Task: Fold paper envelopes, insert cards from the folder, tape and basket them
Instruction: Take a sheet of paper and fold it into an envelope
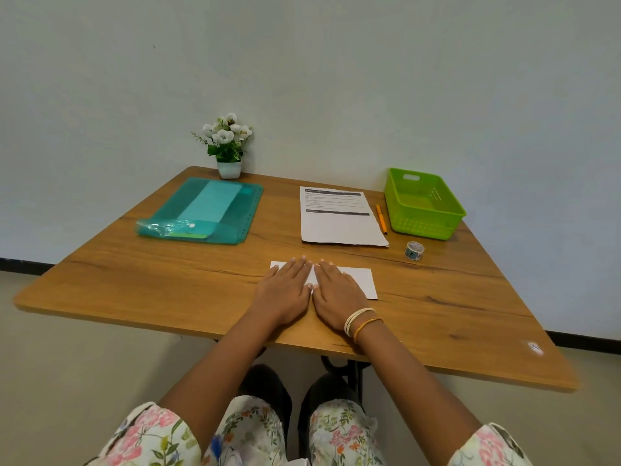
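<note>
I see both hands flat on a white folded paper (361, 280) near the front of the desk (168, 280). The left hand (285, 289) lies palm down with fingers straight and together, covering the paper's left part; it grips nothing. The right hand (337, 294) lies the same way just beside it, index fingers nearly touching, fingers straight, pressing the paper's middle, with bangles (361, 322) on its wrist. The paper's right end shows bare past the right hand, and a small corner shows left of the left hand.

Farther out, a printed sheet (339, 220) lies flat beyond the hands, with an orange pen (381, 219) just beside its right edge. Right of the pen stands a green basket (423, 223); I cannot see anything in it. A small roll of tape (414, 250) sits near the basket's front corner. On the left far side lies a teal translucent folder (208, 211) with pale cards showing inside. A potted white flower (228, 146) stands at the far edge against the wall.
</note>
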`<state>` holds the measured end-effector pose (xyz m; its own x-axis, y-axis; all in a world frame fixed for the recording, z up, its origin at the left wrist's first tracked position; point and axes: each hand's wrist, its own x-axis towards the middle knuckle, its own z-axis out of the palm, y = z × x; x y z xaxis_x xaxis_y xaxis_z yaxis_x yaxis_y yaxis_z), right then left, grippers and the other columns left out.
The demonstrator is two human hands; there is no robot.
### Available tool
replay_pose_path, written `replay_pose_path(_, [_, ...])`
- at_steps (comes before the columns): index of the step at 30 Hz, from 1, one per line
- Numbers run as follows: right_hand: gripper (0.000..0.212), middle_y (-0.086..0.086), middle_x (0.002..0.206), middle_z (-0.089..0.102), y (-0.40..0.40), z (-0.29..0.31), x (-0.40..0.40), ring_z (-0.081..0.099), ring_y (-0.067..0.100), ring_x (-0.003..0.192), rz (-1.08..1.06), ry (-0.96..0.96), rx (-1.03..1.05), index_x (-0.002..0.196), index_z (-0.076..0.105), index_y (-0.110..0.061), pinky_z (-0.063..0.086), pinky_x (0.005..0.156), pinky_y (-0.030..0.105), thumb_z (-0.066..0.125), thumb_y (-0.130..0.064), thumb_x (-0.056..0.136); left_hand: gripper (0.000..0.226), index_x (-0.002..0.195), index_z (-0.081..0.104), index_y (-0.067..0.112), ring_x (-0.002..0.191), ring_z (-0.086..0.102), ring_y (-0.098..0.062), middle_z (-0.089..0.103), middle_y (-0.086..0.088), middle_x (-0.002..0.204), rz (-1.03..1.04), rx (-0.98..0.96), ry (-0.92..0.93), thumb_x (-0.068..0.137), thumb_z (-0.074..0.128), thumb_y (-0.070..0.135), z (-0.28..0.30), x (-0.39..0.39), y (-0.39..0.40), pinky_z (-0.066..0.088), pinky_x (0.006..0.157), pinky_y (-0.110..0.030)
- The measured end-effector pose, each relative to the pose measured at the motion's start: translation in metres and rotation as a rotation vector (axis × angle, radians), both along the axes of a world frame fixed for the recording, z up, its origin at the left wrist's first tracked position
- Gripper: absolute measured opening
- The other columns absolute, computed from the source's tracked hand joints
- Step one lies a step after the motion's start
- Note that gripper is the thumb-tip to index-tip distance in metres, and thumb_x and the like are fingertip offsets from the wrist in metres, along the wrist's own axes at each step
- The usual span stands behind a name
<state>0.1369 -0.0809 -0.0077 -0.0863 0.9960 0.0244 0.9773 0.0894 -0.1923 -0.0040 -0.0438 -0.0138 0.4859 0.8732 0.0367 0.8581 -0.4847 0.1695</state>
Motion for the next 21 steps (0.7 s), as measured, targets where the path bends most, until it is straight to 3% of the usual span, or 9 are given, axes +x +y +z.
replay_pose_path(6, [0.059,0.002,0.161,0.002,-0.006,-0.001,0.020,0.002,0.017,0.148,-0.074,-0.056,-0.056,0.153,0.005,-0.016,0.007,0.120,0.037,0.020,-0.039,0.101,0.058,0.154,0.002,0.023,0.148,0.000,-0.011,0.000,0.004,0.162,0.002,-0.006,0.014,0.102,0.019,0.043,-0.002,-0.011,0.003,0.004,0.120,-0.036])
replay_pose_path(21, [0.062,0.006,0.161,0.002,-0.024,-0.003,0.052,0.003,0.020,0.148,-0.260,-0.072,-0.085,0.153,0.005,-0.011,0.007,0.120,0.038,0.020,-0.039,0.100,0.057,0.154,0.003,0.020,0.149,0.000,-0.013,0.000,0.002,0.162,0.107,-0.008,0.002,0.103,0.018,0.039,0.000,-0.044,-0.006,0.004,0.121,-0.038])
